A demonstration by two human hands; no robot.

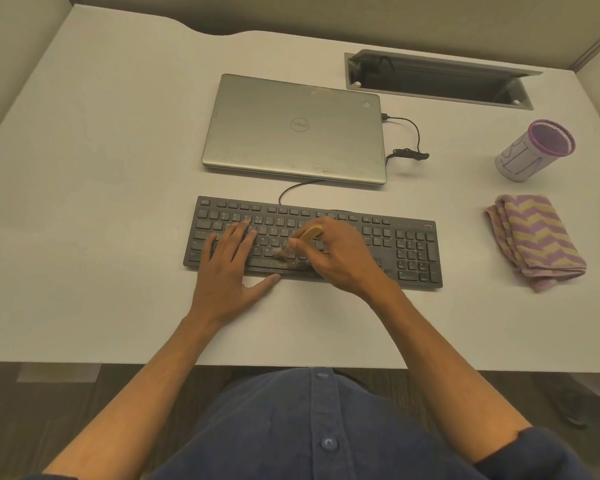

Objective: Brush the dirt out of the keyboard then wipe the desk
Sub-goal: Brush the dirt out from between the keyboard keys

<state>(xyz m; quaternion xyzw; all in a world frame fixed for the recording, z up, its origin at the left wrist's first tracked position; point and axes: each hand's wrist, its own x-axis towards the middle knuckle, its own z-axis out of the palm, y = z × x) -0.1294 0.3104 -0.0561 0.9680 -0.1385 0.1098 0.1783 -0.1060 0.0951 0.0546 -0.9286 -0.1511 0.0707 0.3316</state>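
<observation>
Left hand [227, 268]: lying flat, fingers straight, pressing the keyboard [406, 247].
Right hand [340, 252]: gripping the brush [300, 239], bristles touching the dirt [288, 264] between both hands.
Cloth [536, 239]: sitting folded on the surface [101, 202], right of the right hand.

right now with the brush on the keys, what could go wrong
1. The brush in the right hand is pushing dirt along the keyboard near the space bar; it may drop between keys instead of coming off.
2. Swept forward, it lands on the desk, so the cloth is needed after.
3. The left hand presses keys, and the cable runs toward the laptop.
</observation>
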